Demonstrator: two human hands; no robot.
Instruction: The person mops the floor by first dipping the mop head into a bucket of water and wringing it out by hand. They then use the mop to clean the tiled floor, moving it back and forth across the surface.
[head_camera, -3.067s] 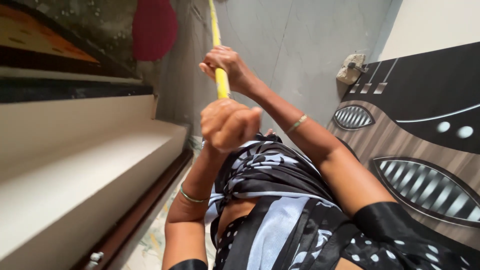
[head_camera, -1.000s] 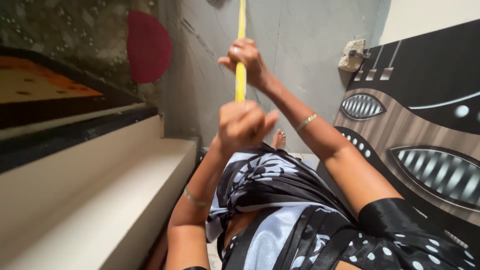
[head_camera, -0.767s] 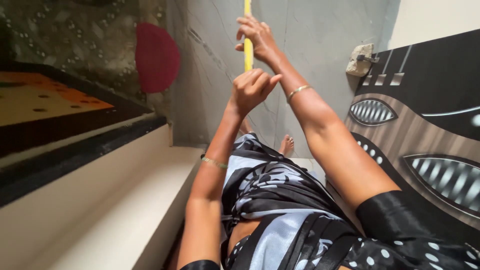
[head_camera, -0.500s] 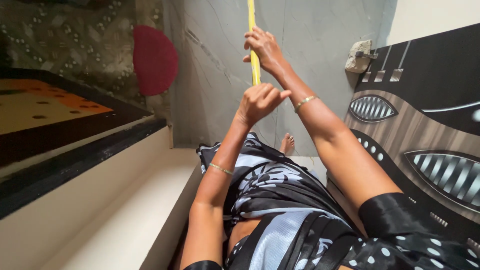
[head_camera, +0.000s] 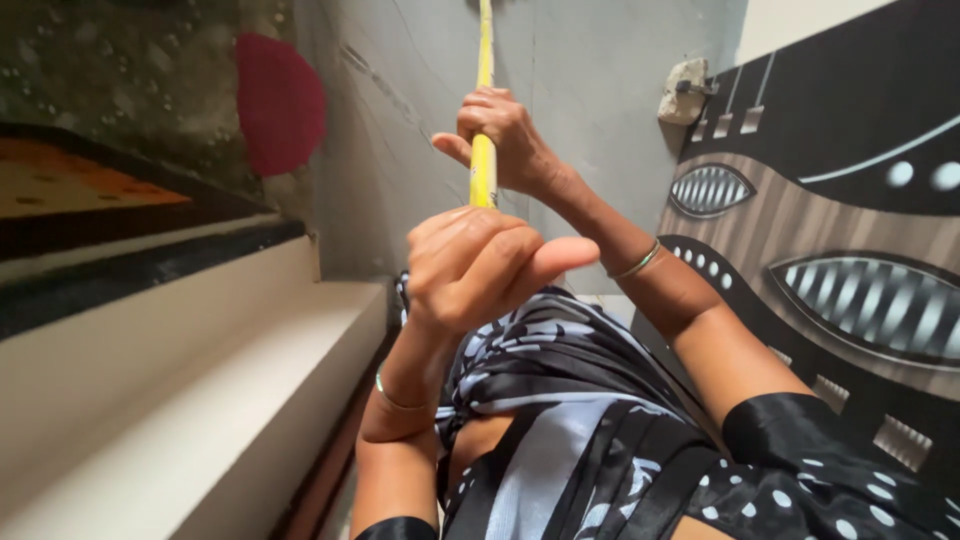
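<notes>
While both arms reach forward, left hand (head_camera: 470, 268) fisted round yellow pole (head_camera: 484, 110), right hand (head_camera: 503, 140) clasping it higher.

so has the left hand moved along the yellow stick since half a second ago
Yes. The left hand has slid back up the yellow stick toward the person's body, so the gap to the right hand looks wider.

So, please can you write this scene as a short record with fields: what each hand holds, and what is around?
left hand: closed around the yellow pole, near end
right hand: gripping the same pole, farther along
floor: grey tiles with veins
mat: dark red, rounded, on the left
door panel: black and brown, with silver leaf shapes, on the right
step: pale ledge at left
</notes>
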